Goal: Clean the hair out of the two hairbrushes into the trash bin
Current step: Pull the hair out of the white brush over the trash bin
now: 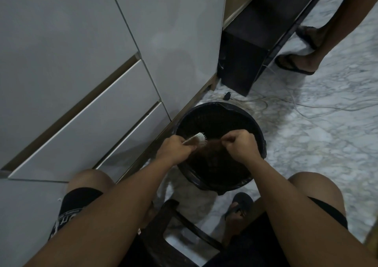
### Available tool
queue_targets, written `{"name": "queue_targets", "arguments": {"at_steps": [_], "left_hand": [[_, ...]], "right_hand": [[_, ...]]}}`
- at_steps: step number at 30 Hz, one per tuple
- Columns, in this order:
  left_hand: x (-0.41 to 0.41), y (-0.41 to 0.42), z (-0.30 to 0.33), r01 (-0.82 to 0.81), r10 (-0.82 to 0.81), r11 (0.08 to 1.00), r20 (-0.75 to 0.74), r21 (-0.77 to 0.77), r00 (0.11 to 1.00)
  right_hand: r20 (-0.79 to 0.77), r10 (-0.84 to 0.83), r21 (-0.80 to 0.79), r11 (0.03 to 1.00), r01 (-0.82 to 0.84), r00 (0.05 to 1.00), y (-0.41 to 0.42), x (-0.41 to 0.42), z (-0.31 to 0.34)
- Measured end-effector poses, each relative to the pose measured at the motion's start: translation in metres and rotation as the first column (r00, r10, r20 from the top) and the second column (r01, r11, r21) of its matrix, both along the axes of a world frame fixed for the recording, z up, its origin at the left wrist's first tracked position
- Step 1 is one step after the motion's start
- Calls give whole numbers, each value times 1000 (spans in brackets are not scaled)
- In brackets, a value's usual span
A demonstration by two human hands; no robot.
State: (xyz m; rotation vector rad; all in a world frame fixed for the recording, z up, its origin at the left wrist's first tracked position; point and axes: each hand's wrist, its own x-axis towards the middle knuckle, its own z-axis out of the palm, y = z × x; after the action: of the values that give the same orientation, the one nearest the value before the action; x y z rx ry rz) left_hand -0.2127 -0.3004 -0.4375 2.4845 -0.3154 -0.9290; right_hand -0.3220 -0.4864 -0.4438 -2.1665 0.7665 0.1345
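A black round trash bin (241, 111) stands on the floor between my knees and the cabinet. Over its opening my left hand (176, 147) grips a pale hairbrush (54, 139) by the handle, its white bristled head pointing right. A brown tuft of hair (210, 146) stretches from the bristles to my right hand (241, 144), whose fingers are pinched shut on it. Only one hairbrush is in view.
Grey cabinet doors and drawers (92, 113) fill the left. A dark unit (251, 48) stands behind the bin, with pale cables (306, 107) across the marble floor. Another person's sandalled feet (296, 62) are at the upper right. A dark stool (173, 221) is under me.
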Motion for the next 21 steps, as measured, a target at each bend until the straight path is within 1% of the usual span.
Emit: {"name": "queue_targets", "arguments": {"at_steps": [1,3,4,5,6,8,10,12,14,17,21], "left_hand": [[0,-1,0,-4,4,1000,-4,-3,1000],[0,-3,2,-10,10,1000,-7,-8,1000],[0,-4,3,-8,8,1000,-8,-12,1000],[0,-4,4,-4,4,1000,-10,-18,1000],[0,-6,4,1,-1,1000,-12,-26,1000],[-1,-9,5,6,-7,999,-20,-35,1000],[-3,-13,6,12,-14,999,-37,-42,999],[-4,-15,7,26,-29,998,-51,-48,998],[-4,-15,8,43,-46,998,-52,-48,998],[-3,-15,8,72,-74,997,-35,-30,997],[0,-11,8,86,-86,996,-14,-1,996]], "right_hand": [[3,41,45,998,-41,999,0,0,1],[57,98,135,985,-105,994,5,1,4],[92,120,154,979,-133,988,9,1,6],[128,144,140,977,-162,981,14,2,6],[158,172,88,978,-188,972,19,2,6],[196,237,-74,971,-226,951,24,2,2],[211,263,-200,954,-222,941,25,2,-1],[189,215,-246,955,-166,958,22,1,-2],[137,161,-260,958,-121,977,18,0,-1],[43,104,-296,951,-87,994,13,1,5],[-31,41,-342,939,-49,999,8,0,8]]}}
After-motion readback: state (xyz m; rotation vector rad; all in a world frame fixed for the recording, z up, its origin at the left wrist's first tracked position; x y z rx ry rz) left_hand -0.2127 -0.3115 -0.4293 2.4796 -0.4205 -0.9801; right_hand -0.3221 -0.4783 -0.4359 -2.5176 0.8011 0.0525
